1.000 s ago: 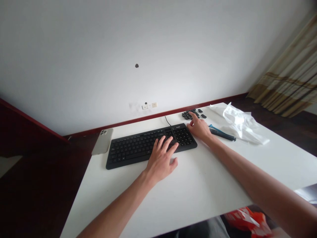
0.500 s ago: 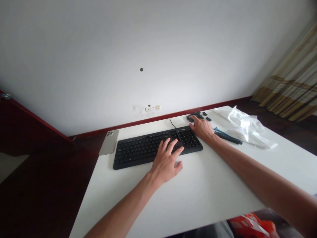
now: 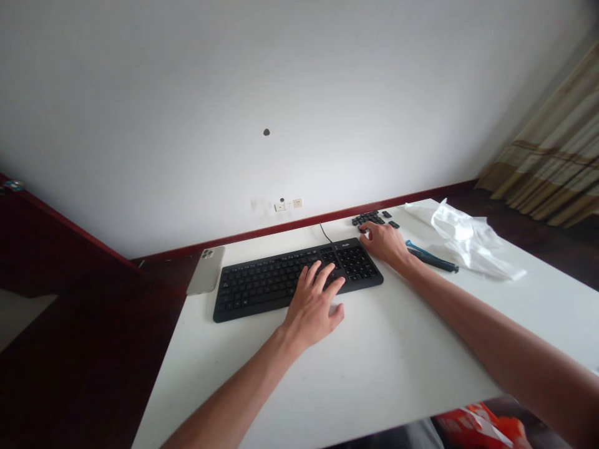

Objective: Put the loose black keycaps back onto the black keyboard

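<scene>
Head view: the black keyboard (image 3: 262,280) is set on the white table (image 3: 374,362), partly covered right of its middle by the spread left hand (image 3: 311,305). The right hand (image 3: 386,243) is curled beside the loose keycaps (image 3: 369,217) beyond the keyboard's far right corner (whether one is pinched cannot be told). A phone (image 3: 206,271) is seen at left.

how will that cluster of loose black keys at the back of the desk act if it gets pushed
The loose black keys would probably scatter rather than move together, as they look like separate pieces. Each is likely light, given how small it looks. They seem more apt to slide than roll, being blocky.
</scene>
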A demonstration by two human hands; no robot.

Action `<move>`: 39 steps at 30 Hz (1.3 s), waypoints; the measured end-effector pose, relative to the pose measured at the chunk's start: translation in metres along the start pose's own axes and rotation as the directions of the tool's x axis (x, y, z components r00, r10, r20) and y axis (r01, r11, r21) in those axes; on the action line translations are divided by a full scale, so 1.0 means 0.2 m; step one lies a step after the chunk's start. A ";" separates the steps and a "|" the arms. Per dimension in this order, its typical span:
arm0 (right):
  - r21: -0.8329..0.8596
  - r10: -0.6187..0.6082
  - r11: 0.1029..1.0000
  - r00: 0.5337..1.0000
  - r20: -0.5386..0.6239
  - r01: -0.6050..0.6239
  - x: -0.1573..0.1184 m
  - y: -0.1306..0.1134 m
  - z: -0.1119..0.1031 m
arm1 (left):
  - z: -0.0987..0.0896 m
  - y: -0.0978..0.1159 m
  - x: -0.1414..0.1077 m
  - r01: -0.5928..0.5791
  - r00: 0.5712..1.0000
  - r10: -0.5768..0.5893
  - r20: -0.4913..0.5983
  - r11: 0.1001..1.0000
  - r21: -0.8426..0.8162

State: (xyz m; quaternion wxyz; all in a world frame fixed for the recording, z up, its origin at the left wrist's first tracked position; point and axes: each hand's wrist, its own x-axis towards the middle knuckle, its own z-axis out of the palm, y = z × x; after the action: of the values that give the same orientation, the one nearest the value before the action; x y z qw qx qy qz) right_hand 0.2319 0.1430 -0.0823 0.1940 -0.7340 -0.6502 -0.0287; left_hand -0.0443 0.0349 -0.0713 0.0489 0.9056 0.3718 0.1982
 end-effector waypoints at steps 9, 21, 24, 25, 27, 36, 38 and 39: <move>-0.039 -0.038 0.999 0.999 -0.022 0.037 -0.01 0.00 -0.06 | 0.00 0.00 0.00 -0.010 1.000 0.010 -0.025 1.000 0.002; 0.019 -0.066 0.998 0.997 0.046 0.065 0.01 0.04 -0.09 | 0.01 0.04 0.01 -0.046 0.999 0.046 -0.019 0.999 0.013; 0.089 -0.081 0.993 0.997 0.006 0.080 0.01 0.03 -0.08 | 0.02 0.03 0.01 -0.060 0.998 0.060 -0.003 0.997 0.053; 0.122 -0.086 0.989 0.996 -0.005 0.086 0.00 0.03 -0.07 | 0.02 0.03 0.01 -0.063 0.998 0.063 0.002 0.996 0.064; 0.170 -0.099 0.981 0.995 -0.006 0.098 0.00 0.01 -0.06 | 0.01 0.04 0.01 -0.066 0.998 0.065 0.012 0.994 0.084; 0.228 -0.115 0.967 0.993 -0.018 0.116 0.00 0.02 -0.03 | 0.01 0.03 0.01 -0.077 0.997 0.073 0.035 0.988 0.135; 0.245 -0.091 0.965 0.996 -0.022 0.094 0.00 0.02 -0.03 | 0.02 0.02 0.01 -0.078 0.997 0.075 0.031 0.992 0.101; 0.255 -0.079 0.963 0.997 -0.022 0.082 0.00 0.03 -0.02 | 0.02 0.02 0.01 -0.083 0.996 0.080 0.035 0.993 0.088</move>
State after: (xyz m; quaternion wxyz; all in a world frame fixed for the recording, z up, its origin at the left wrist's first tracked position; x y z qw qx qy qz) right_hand 0.2381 0.1416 -0.0790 0.2898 -0.6757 -0.6764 0.0432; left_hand -0.0393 0.0335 -0.0735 0.0061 0.9243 0.3421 0.1692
